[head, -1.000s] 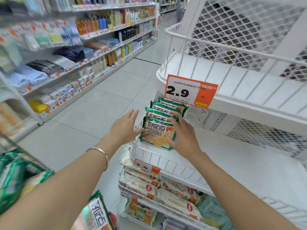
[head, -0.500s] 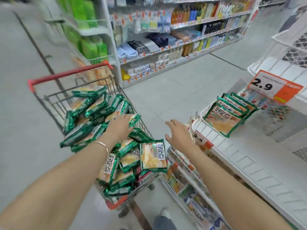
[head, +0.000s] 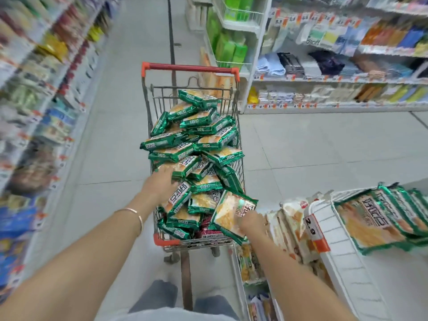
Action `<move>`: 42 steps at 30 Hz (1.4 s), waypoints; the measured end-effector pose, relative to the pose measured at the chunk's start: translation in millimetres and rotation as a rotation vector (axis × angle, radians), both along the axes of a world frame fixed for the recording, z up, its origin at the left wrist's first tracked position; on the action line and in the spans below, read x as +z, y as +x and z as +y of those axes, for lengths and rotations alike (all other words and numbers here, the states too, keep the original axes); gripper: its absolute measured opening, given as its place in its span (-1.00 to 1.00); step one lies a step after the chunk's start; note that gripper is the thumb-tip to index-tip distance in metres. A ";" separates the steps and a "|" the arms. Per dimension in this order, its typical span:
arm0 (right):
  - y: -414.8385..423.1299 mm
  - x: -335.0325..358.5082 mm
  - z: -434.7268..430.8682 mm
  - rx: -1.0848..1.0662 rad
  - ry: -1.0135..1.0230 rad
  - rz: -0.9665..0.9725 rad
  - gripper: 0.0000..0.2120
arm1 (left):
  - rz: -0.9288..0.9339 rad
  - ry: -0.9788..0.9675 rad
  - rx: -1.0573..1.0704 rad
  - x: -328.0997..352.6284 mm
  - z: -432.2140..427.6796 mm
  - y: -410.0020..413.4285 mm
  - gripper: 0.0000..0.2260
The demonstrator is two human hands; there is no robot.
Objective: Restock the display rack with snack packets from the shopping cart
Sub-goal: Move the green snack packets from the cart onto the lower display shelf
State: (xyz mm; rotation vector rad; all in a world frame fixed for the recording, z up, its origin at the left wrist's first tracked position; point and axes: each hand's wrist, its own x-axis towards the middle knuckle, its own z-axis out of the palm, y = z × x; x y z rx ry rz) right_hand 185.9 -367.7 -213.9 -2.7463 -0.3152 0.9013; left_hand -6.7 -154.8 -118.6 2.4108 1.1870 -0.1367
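Head | left hand [head: 159,181] on cart [head: 190,67] snack packets [head: 208,140] | right hand [head: 251,222] touching one

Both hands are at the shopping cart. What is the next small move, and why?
Probably close each hand on a packet and lift. The right hand rests at the tilted packet hanging over the near corner of the cart, the left hand is in the pile; whether either grips yet is blurred. The rack waits at right.
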 end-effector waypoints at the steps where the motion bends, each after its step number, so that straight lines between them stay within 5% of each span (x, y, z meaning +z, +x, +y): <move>1: -4.1 -1.0 0.0 -0.020 0.022 -0.012 -0.51 | -0.003 -0.015 0.022 -3.3 -5.1 -1.0 -0.52; 6: -20.9 20.0 3.8 -0.181 0.464 0.092 -0.56 | -0.040 -0.099 0.105 -11.8 -16.9 0.4 -0.56; 11: -10.1 45.6 11.7 0.110 0.662 0.002 -0.65 | -0.214 -0.339 0.200 0.9 -13.1 26.8 -0.41; 16: 19.5 109.5 49.9 0.289 0.783 0.414 -0.78 | -0.208 -0.741 0.167 27.1 -0.9 42.4 0.04; 19: 36.6 130.4 75.6 0.249 0.821 0.567 -0.72 | -0.279 -0.945 0.264 29.3 13.4 38.1 0.01; 23: 64.6 101.2 84.8 0.071 0.723 0.254 -0.55 | -0.459 -1.016 0.476 29.7 33.7 12.5 -0.54; 28: 50.6 35.9 82.2 0.324 0.270 0.189 -0.08 | -0.451 -1.041 0.625 27.0 54.4 -28.1 -0.77; 34: 35.8 22.0 85.1 0.537 0.110 -0.397 -0.69 | -0.440 -1.084 0.645 21.9 59.1 -35.7 -0.82; 42: 16.1 38.3 41.6 0.795 0.731 -0.768 -0.79 | -0.468 -1.124 0.662 17.5 58.0 -19.6 -0.82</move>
